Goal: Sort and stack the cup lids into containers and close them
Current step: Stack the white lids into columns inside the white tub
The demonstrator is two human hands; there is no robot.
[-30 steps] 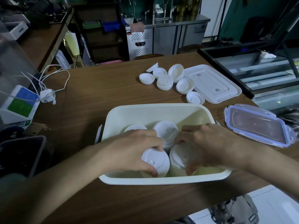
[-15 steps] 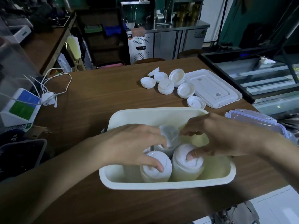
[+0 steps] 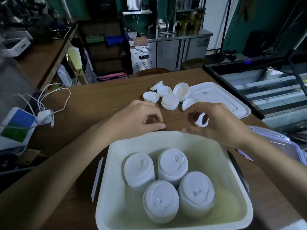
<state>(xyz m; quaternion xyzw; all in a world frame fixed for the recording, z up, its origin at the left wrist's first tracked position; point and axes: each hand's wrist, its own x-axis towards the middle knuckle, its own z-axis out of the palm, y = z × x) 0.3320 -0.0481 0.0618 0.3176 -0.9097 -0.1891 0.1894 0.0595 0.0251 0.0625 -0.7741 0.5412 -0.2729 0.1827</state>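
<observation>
Head view up: where are the cup lids, and why so?

— I count four stacks [image 3: 172, 163] standing upright inside the cream container [image 3: 141, 137], at the near edge of the table [image 3: 103, 103]. They are packed close, and I judge that saves room so a cover can shut over them.

And outside it?

— Six loose lids [image 3: 169, 101] or small piles, grouped toward the far edge. A seventh, the single lid [image 3: 201, 122], is just beyond the container's far rim. The right hand [image 3: 221, 123] curls its fingers round it, likely to feed a stack. The left hand [image 3: 137, 117] hovers beside it, fingers loosely curled, holding nothing I can see.

Covers?

— Two, both off: a white cover [image 3: 219, 98] toward the far right corner and a clear cover [image 3: 282, 141] at the right edge. I think they are parked there until filling ends.
</observation>
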